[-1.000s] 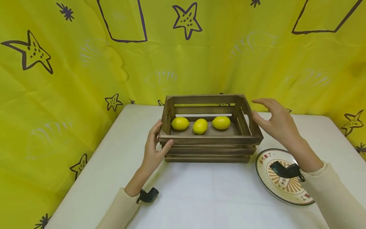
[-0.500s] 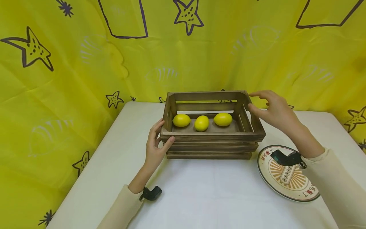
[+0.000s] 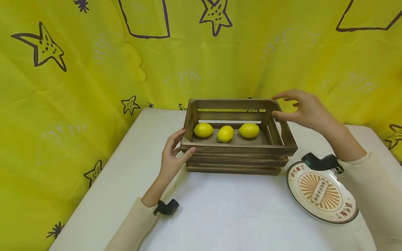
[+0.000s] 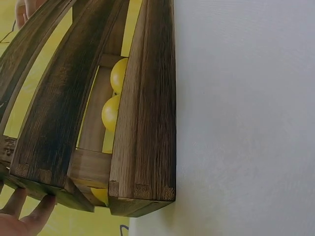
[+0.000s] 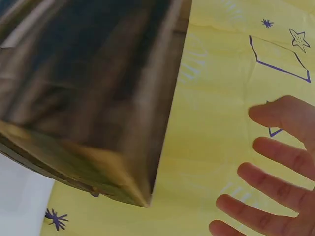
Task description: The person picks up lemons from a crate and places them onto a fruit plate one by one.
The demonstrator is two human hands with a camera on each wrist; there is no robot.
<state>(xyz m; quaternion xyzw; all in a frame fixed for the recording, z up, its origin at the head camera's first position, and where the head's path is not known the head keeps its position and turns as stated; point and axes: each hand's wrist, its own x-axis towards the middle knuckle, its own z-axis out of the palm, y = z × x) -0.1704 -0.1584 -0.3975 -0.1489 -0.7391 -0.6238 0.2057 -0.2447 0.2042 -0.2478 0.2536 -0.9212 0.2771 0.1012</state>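
Observation:
A brown slatted wooden crate (image 3: pixel 233 161) stands on the white table with three yellow lemons (image 3: pixel 225 134) lying inside. At its left end my left hand (image 3: pixel 171 158) touches the front corner, fingertips along the end and thumb against the front rail. The left wrist view has these fingers (image 4: pixel 40 215) fairly straight against the crate's end. My right hand (image 3: pixel 311 109) is raised at the far right corner, thumb apart from the fingers, overlapping the rim in the head view. In the right wrist view its fingers (image 5: pixel 283 189) are spread, with nothing held.
A round plate (image 3: pixel 334 211) with an orange sunburst print and dark rim lies to the right of the crate, partly under my right forearm. Behind the table hangs a yellow curtain (image 3: pixel 251 62) with star drawings. A dark camera (image 3: pixel 168 207) is strapped at each wrist.
My right hand has moved from beside the crate's right end to its far right corner. My left hand keeps its place at the left end. The head view has shifted slightly.

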